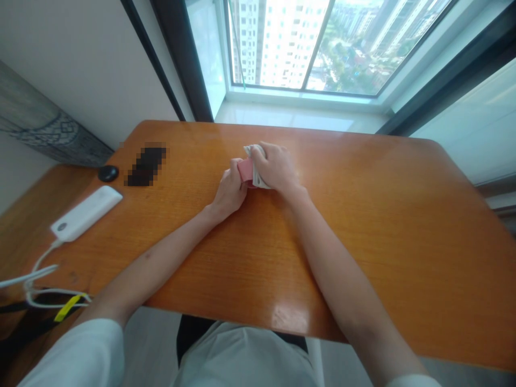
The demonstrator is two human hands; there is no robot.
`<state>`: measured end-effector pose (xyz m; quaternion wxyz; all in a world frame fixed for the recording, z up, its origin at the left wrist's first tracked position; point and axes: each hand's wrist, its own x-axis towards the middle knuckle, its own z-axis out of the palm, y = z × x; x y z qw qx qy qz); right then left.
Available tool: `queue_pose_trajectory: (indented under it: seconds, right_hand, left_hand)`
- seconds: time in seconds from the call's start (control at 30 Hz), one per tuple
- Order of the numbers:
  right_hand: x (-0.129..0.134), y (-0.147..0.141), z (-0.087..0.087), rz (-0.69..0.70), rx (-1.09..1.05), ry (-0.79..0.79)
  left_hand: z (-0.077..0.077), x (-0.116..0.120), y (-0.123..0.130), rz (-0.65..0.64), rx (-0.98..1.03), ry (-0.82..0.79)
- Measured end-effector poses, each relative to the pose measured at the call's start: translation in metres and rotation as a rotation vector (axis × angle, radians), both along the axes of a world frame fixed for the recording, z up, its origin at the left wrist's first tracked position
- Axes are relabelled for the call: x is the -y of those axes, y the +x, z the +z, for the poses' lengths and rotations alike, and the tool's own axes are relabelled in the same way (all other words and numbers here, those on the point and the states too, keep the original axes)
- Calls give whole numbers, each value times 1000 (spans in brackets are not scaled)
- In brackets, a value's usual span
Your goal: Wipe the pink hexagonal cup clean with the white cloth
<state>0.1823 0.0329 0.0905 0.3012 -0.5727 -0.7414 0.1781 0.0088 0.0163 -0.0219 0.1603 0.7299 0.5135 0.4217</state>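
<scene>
A: Head view. Report the item in hand and its position.

B: A small pink box-shaped object (245, 170), material not determinable, is held over the far half of a glossy orange-brown wooden surface (382, 242). Whether it touches the wood cannot be told. It serves as landmark below.

A: Condition of the left hand?

B: The left hand (231, 189) is closed narrowly on the left side of the pink object, fingers bent around it.

A: And the right hand?

B: The right hand (279, 167) is closed on a whitish folded sheet (261, 181), cloth or paper not determinable. The sheet lies against the right side of the pink object; the fingers partly cover it.

A: Other items, relative to the pink object?

B: Left of it, a dark rectangular item (146, 165), detail masked by pixelation. Farther left, a black rounded mouse-like device (108, 173). Left and nearer the person, a white oblong plastic-looking device (86, 215) bearing a grey round mark. A thin white cable (38, 263) leaves that device's near end, with a bright yellow strip (69, 308) beside its loops. Beyond the pink object, a framed glass window (304, 43) shows high-rise buildings.
</scene>
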Motion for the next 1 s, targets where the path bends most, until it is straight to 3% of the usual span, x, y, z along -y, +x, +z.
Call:
queue_pose_trajectory:
  seconds: [0.1,0.23,0.37,0.5,0.73,0.83,1.0]
  right_hand:
    - [20,-21,13,-22,257,73]
    - [36,-42,8,7,427,201]
    - [38,-46,1,19,456,239]
    - [32,-39,4,15,410,191]
    - [9,-10,5,3,120,77]
    - [-1,1,-8,20,-128,62]
    - [-17,8,-44,53,-747,-30]
  left_hand:
    - [0,-1,0,-20,-52,30]
    - [-4,-5,-1,-56,-130,46]
    - [-7,-8,1,-4,-89,41]
    - [-3,-6,0,-74,-90,28]
    - [3,-1,2,-36,17,-3]
    - [2,-2,2,-25,15,-18]
    - [-4,-6,-1,-9,38,-11]
